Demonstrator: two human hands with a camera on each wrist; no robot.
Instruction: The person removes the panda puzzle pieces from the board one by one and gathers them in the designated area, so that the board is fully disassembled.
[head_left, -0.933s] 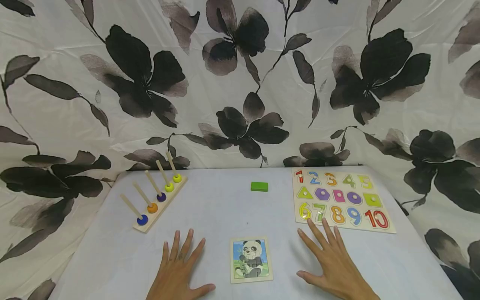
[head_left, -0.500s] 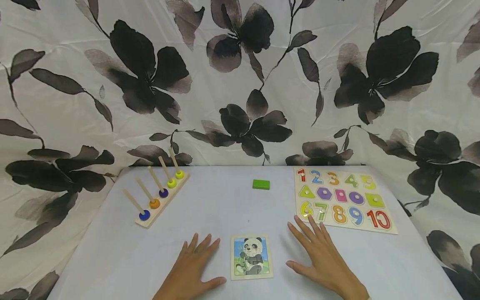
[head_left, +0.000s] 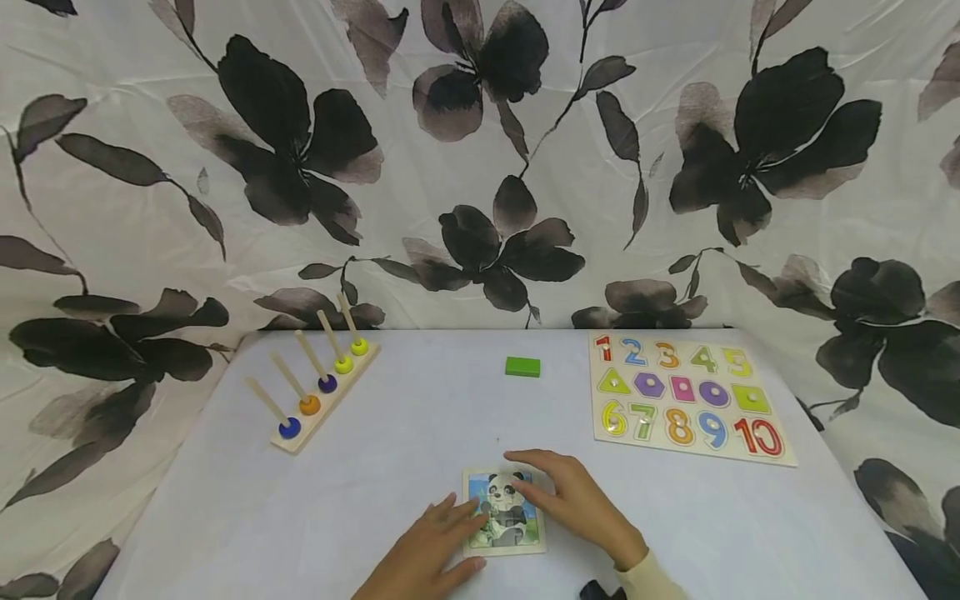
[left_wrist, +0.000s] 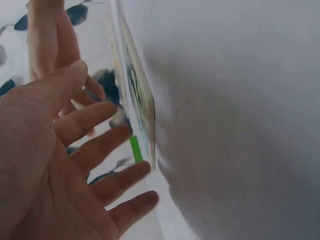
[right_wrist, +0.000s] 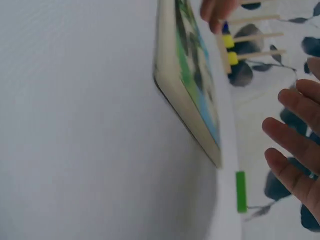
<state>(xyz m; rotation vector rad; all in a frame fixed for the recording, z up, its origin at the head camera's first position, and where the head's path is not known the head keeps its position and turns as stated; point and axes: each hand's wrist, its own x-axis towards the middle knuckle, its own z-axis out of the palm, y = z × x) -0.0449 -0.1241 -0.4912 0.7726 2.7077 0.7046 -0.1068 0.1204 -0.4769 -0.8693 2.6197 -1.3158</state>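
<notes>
The panda puzzle [head_left: 503,511] lies flat at the counter's [head_left: 375,467] near edge; both hands, left hand [head_left: 431,554] and right hand [head_left: 573,504], reach over it with fingers spread, gripping nothing; it looks light, stiff and thin, best pinched by its side edges

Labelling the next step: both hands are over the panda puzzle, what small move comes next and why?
Probably curl the fingers onto the panda puzzle edges. The left hand and right hand lie open over it from either side, fingers straight, neither gripping, and the board lies flat on the table.
</notes>
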